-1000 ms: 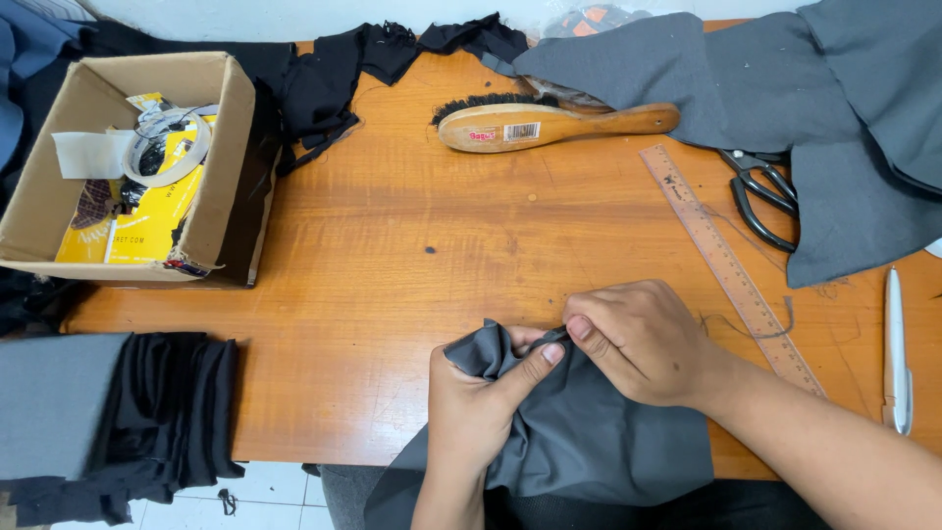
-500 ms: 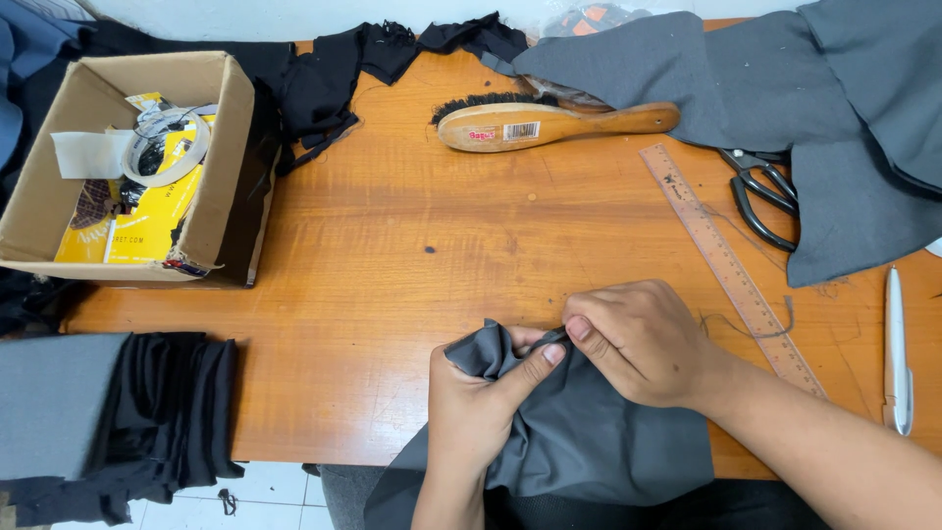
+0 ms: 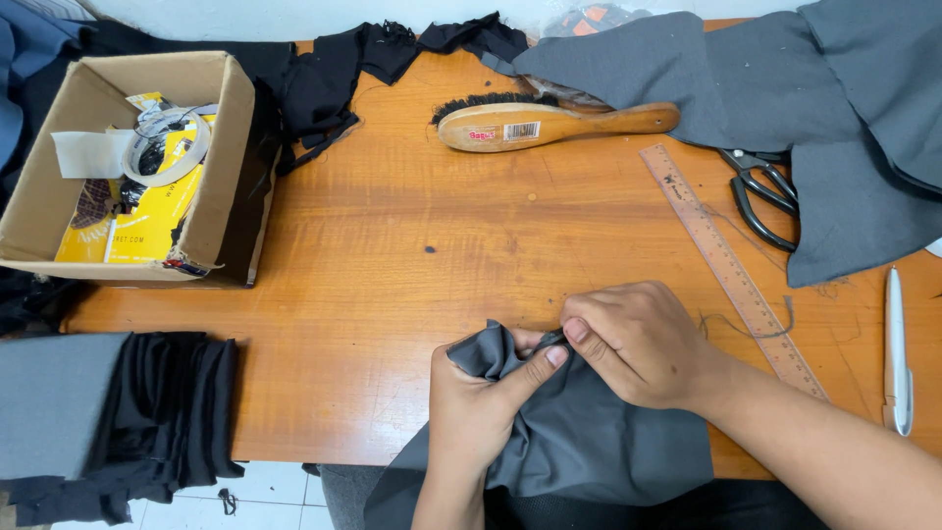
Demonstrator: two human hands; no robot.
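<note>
A piece of dark grey fabric (image 3: 589,437) hangs over the near edge of the wooden table (image 3: 392,265). My left hand (image 3: 481,412) grips a bunched fold of it, thumb stretched toward the right. My right hand (image 3: 638,344) pinches the same fold from the right, fingertips meeting the left thumb at the cloth's top edge. Whatever lies between the fingertips is too small to tell.
A wooden brush (image 3: 549,123) lies at the back, a wooden ruler (image 3: 731,265) and black scissors (image 3: 760,191) to the right, a white pen (image 3: 895,348) at far right. A cardboard box (image 3: 211,162) of odds stands left. Black and grey cloth (image 3: 108,412) is piled around the edges.
</note>
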